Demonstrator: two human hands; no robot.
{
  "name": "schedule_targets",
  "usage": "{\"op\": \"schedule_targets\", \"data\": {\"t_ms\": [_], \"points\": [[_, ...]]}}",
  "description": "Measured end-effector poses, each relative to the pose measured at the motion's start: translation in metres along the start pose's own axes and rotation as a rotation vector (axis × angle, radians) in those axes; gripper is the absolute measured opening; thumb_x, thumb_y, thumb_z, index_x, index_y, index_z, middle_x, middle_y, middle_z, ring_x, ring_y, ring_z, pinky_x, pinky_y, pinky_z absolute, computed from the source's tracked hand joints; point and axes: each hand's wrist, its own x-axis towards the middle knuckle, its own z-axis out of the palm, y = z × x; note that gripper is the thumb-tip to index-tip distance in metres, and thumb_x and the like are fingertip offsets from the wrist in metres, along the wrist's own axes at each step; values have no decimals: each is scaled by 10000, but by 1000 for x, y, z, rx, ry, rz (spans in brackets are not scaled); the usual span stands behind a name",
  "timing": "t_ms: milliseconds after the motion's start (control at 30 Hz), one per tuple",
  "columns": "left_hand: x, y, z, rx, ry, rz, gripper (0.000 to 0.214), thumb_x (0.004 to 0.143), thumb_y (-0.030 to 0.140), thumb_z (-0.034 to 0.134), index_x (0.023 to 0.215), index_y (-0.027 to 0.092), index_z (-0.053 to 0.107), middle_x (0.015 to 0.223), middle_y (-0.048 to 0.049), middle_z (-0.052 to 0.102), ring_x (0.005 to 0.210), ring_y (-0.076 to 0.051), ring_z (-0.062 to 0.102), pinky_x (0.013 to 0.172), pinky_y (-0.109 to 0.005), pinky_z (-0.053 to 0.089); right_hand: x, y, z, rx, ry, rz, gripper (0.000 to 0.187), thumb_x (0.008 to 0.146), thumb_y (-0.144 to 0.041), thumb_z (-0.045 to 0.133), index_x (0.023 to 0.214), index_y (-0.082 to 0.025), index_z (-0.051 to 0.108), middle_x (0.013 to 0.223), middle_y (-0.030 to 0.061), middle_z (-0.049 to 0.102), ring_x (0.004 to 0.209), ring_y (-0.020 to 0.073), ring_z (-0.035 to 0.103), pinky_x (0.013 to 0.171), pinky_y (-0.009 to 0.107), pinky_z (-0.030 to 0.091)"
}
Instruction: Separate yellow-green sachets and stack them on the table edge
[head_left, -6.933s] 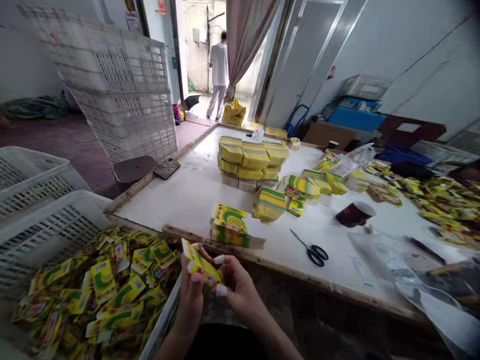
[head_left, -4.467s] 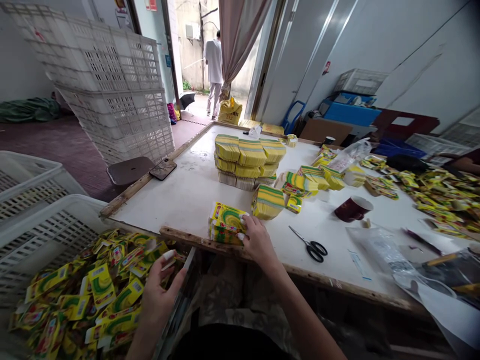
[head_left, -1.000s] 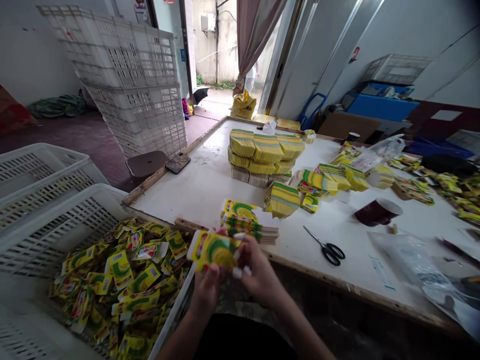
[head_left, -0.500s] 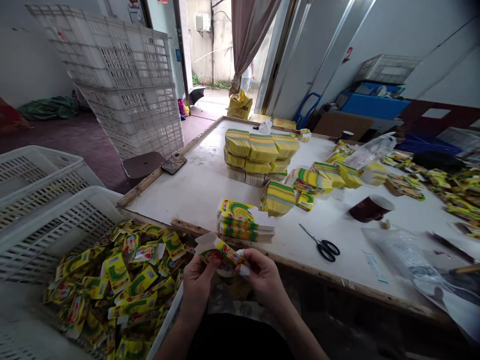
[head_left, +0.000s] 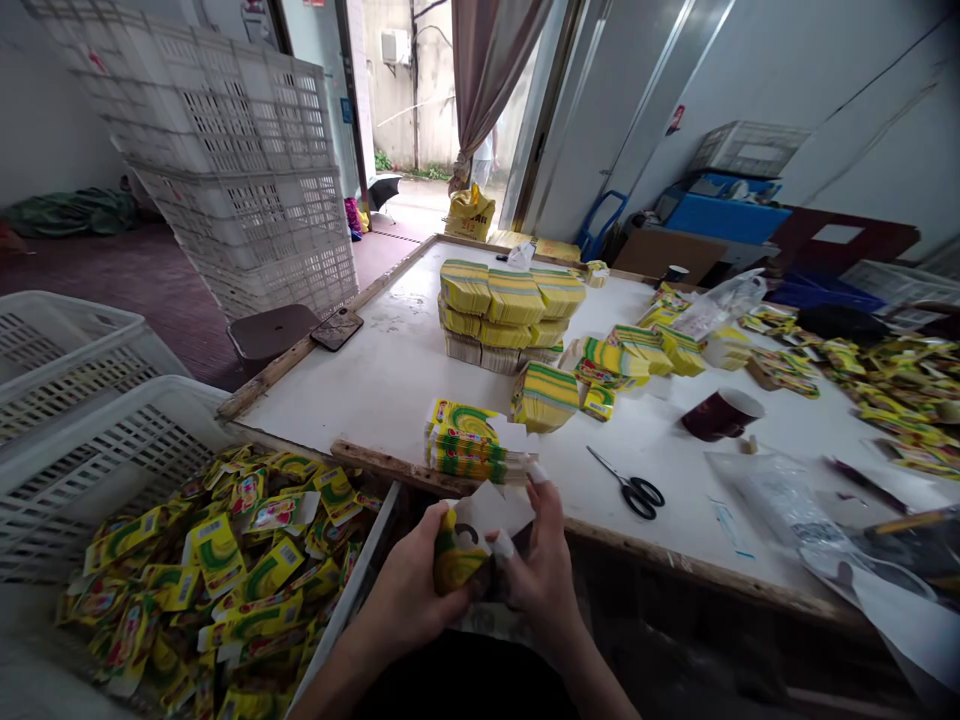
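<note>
My left hand and my right hand both grip one small yellow-green carton close to my body, below the table edge. Its white flap stands up between my fingers. My fingertips wear white tape. Just beyond, on the table's near edge, lies a short stack of flattened cartons. To my left a white crate holds a loose heap of the same yellow cartons.
On the white table stand banded carton bundles, scissors, a dark cup, plastic bags and scattered cartons. A phone lies at its left edge. Stacked white crates stand behind. A person is at the doorway.
The carton has come lower and closer to my body, and its white flap now stands up. The stack on the table edge has grown since the earliest frames.
</note>
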Motion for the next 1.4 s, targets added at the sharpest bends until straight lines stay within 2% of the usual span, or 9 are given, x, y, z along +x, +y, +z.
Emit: {"op": "schedule_targets", "data": {"t_ms": [133, 267, 433, 600, 700, 800, 1033, 1200, 1400], "points": [[-8, -6, 16, 75, 13, 126, 807, 694, 133, 617, 1377, 250, 203, 1239, -110, 574, 1093, -272, 595, 903, -403, 493, -5, 11, 12, 561, -252, 434, 644, 837, -457, 607, 1399, -241, 377, 1293, 147, 589, 1150, 303, 593, 971, 494, 463], [-10, -5, 19, 78, 13, 163, 682, 638, 56, 570, 1232, 258, 303, 1102, -68, 566, 944, -227, 617, 803, -360, 507, -6, 10, 16, 647, -398, 598, 617, 781, -523, 663, 1309, -242, 512, 1183, 119, 669, 1066, 293, 642, 936, 477, 482], [-6, -4, 17, 45, -19, 91, 604, 625, 71, 554, 1148, 245, 307, 934, -20, 594, 798, -209, 624, 697, -328, 506, -6, 1, 10, 348, -401, 294, 660, 831, -511, 606, 1404, -244, 420, 1409, 124, 503, 1295, 294, 471, 1084, 473, 356], [-3, -16, 22, 169, 186, 104, 744, 634, 78, 546, 1313, 172, 255, 1206, -155, 530, 1111, -291, 555, 909, -454, 474, -5, 10, 4, 25, -366, -21, 497, 914, -169, 451, 1400, -274, 441, 1455, 66, 454, 1359, 238, 393, 1126, 451, 318], [-3, -20, 14, 253, 209, 41, 564, 642, 102, 570, 1183, 183, 431, 1152, -128, 576, 1101, -299, 560, 924, -472, 462, -2, 18, 0, -70, -301, -69, 568, 902, -132, 434, 1448, -268, 356, 1498, 74, 385, 1401, 245, 312, 1127, 467, 309], [-4, -17, -3, 209, 137, -5, 473, 691, 195, 628, 1139, 201, 475, 1078, -80, 627, 1002, -256, 611, 862, -394, 498, 1, 17, -7, -180, -478, -121, 638, 887, -128, 460, 1485, -230, 262, 1569, 109, 206, 1431, 264, 220, 1110, 443, 329], [-2, -4, -25, 110, -37, -31, 467, 674, 289, 703, 1107, 223, 541, 1027, -30, 668, 893, -213, 638, 779, -305, 503, 18, -5, -31, -170, -700, -70, 273, 814, -235, 652, 1084, -199, 676, 1438, 149, 446, 1290, 282, 480, 1026, 377, 417], [2, -4, -21, 165, 11, -21, 500, 676, 265, 689, 1143, 212, 522, 1085, -43, 656, 977, -228, 625, 853, -325, 485, 13, -4, -17, -163, -503, 34, 253, 711, -133, 679, 956, -192, 668, 1368, 148, 515, 1269, 310, 490, 1018, 428, 413], [-12, -35, -45, 285, 207, -125, 527, 756, 457, 619, 1198, 214, 467, 1125, -84, 620, 1025, -270, 608, 882, -393, 495, 36, 3, -5, -112, -341, -65, 690, 765, -252, 687, 1371, -193, 364, 1306, 149, 543, 1174, 270, 554, 975, 402, 461]]}}
